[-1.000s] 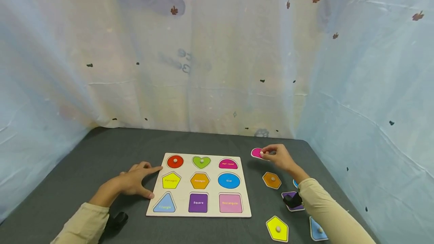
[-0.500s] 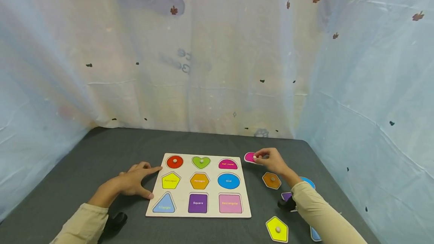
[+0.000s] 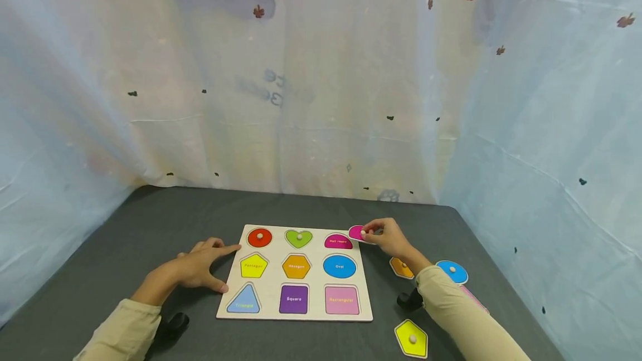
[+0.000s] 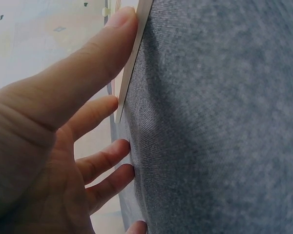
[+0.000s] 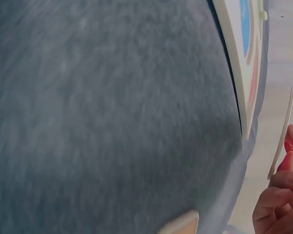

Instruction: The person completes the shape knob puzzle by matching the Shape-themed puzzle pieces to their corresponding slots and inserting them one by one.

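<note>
My right hand [image 3: 393, 239] pinches the small knob of a magenta half-round puzzle piece [image 3: 354, 232]. It holds the piece over the top right corner of a white shape puzzle board [image 3: 273, 294], partly overlapping the magenta half-round slot. In the right wrist view the piece [image 5: 282, 141] appears edge-on, raised apart from the board. Along the board's left edge lies my left hand [image 3: 198, 267], fingers spread, with thumb and index fingertip touching that edge. A red circle [image 3: 253, 237] and a green heart [image 3: 292, 240] with knobs sit in their slots.
Right of the board lie loose knobbed pieces: an orange hexagon [image 3: 398, 267], a blue oval [image 3: 446, 269], a yellow pentagon [image 3: 406, 336] and a pink piece [image 3: 473, 297] mostly behind the right sleeve [image 3: 461, 311]. A printed curtain [image 3: 311, 99] hangs behind the dark table [image 3: 180, 210].
My right hand has carried the half-round piece leftward, from beside the board to over its top right corner. My left hand has stayed at the board's edge.
</note>
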A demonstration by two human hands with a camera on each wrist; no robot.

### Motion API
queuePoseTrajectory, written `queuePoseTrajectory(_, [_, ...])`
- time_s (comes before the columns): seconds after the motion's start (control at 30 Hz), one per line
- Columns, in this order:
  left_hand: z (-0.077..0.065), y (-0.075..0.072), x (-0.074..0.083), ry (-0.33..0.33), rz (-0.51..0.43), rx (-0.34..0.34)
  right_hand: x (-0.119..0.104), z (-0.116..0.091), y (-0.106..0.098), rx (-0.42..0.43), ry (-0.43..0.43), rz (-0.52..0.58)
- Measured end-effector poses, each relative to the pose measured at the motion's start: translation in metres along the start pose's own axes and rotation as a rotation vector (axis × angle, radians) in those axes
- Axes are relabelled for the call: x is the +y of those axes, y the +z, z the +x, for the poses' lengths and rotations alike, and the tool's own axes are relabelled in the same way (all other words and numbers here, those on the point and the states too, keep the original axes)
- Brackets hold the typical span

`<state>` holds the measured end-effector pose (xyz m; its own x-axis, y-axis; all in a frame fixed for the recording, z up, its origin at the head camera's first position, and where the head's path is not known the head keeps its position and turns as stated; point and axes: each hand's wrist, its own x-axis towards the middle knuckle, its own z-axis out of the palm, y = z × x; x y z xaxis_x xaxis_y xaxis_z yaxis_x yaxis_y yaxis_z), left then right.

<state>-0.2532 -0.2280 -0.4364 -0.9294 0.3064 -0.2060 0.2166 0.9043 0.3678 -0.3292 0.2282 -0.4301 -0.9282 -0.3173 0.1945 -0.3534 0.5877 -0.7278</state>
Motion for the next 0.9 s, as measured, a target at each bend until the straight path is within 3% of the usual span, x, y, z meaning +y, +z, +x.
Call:
queuePoseTrajectory(0.17, [0.000,0.000,0.000,-0.007,-0.001,-0.004,-0.002,0.004,0.009,-0.014,0.028,0.017])
queuePoseTrajectory(0.47, [-0.001,-0.001,0.001,-0.001,-0.013,0.005,-0.007,0.010,0.019,-0.024,-0.005,0.006])
queuePoseTrajectory(0.9, [0.001,0.000,-0.001,-0.006,-0.016,0.000,-0.013,0.017,0.036,-0.056,0.012,-0.018])
